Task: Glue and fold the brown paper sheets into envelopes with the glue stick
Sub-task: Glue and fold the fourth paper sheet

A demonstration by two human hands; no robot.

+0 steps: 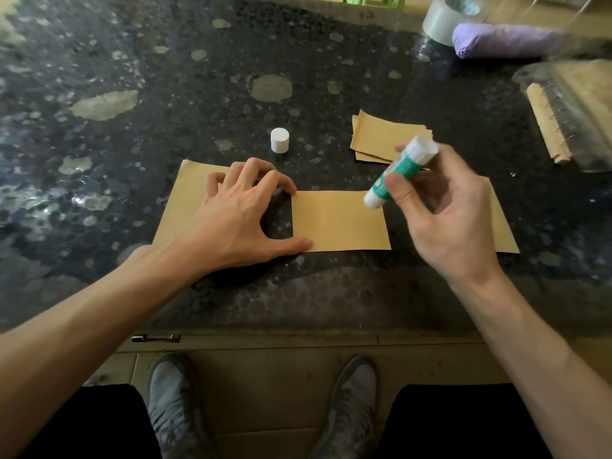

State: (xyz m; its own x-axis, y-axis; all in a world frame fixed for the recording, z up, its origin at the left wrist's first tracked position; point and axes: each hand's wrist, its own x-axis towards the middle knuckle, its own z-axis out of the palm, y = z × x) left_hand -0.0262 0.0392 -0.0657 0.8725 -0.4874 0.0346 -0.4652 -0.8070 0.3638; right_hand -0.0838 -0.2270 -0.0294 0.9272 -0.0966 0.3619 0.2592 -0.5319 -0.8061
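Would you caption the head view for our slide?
Left hand steadies brown paper sheet; right hand holds uncapped glue stick.

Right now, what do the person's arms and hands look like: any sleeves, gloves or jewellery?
Both forearms are bare to the frame's edge, no sleeves showing. The left hand and right hand wear no gloves, rings, watch or bracelet.
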